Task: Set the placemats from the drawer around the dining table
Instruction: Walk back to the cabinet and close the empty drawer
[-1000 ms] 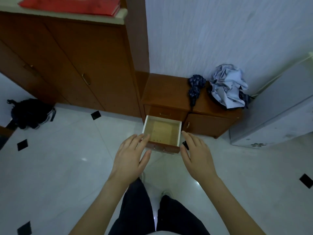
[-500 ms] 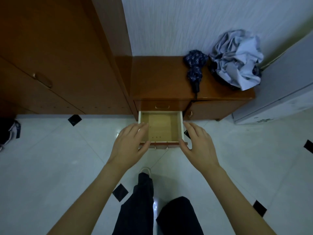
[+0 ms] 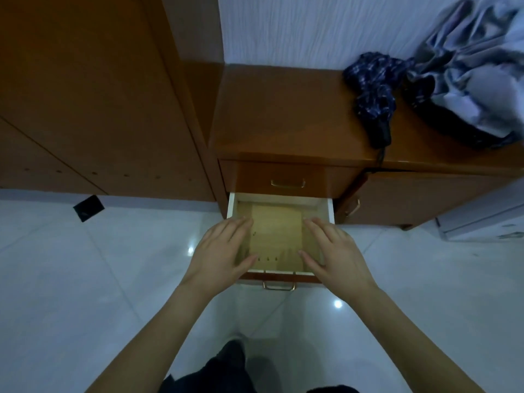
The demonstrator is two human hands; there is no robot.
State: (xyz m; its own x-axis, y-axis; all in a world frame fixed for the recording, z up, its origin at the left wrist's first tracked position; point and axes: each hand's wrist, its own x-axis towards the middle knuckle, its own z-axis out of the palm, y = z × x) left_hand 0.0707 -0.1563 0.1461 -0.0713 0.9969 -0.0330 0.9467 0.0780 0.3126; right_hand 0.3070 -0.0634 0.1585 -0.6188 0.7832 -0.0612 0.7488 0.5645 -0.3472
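Note:
The lower drawer [image 3: 330, 211] of a low wooden cabinet [image 3: 283, 120] stands pulled out, white-sided, with a brass handle at its front. Pale tan placemats [image 3: 276, 236] lie flat inside it, a few small dark marks near their front edge. My left hand [image 3: 224, 253] reaches over the drawer's left side with straight fingers. My right hand [image 3: 331, 251] reaches over the right side the same way. Both hands hold nothing; whether the fingertips touch the placemats I cannot tell.
A shut drawer [image 3: 287, 180] sits above the open one. A dark blue folded umbrella [image 3: 374, 89] and a crumpled grey cloth [image 3: 476, 66] lie on the cabinet top. A tall wooden wardrobe [image 3: 93, 89] stands at left. The floor [image 3: 85, 279] is glossy white tile.
I have come closer to the cabinet and look more steeply down. Both hands have moved from the drawer's front corners to over its inside.

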